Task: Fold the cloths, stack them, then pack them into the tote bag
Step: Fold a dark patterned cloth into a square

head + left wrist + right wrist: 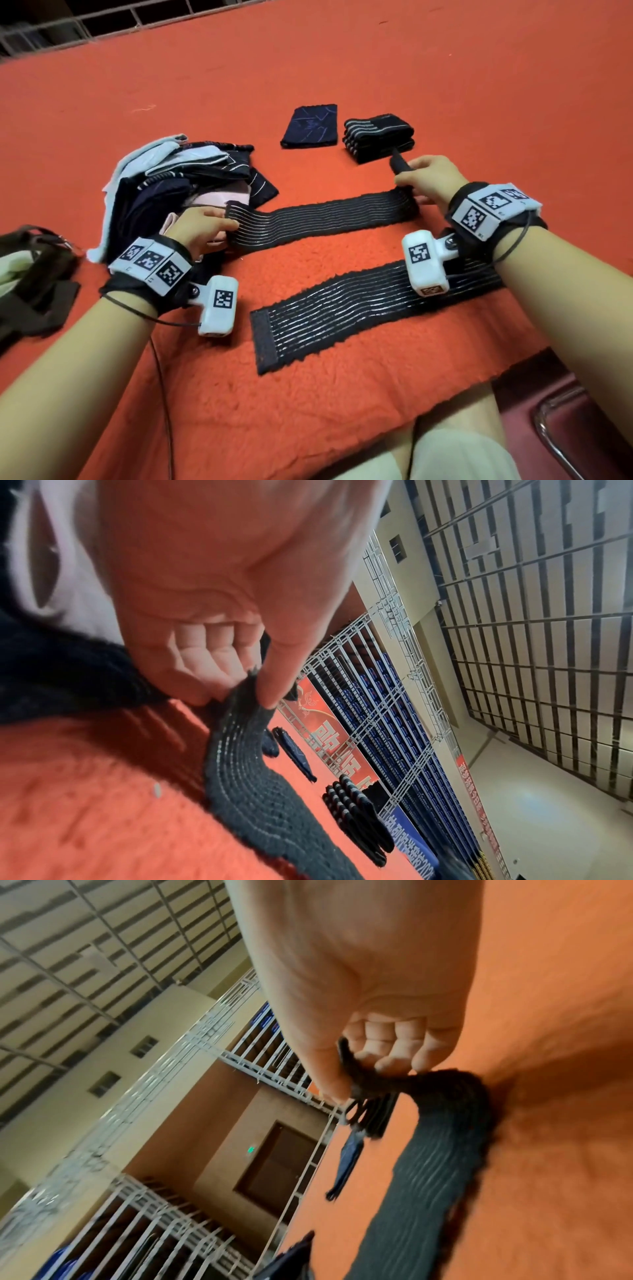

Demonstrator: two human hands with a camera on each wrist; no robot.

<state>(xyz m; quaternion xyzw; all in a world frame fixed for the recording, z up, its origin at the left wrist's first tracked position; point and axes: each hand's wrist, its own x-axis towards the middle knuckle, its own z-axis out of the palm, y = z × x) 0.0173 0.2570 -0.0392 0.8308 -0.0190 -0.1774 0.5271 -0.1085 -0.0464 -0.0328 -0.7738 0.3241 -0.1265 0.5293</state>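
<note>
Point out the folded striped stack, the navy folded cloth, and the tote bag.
Striped stack (378, 138), head view: on its top layer.
Navy cloth (310, 126), head view: middle of its upper face.
Tote bag (34, 291), head view: on its dark brown strap at the left edge.

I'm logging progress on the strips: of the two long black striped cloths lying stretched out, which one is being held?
The farther black striped cloth: the left hand pinches its left end and the right hand its right end. The nearer black striped cloth lies flat, ungripped.
</note>
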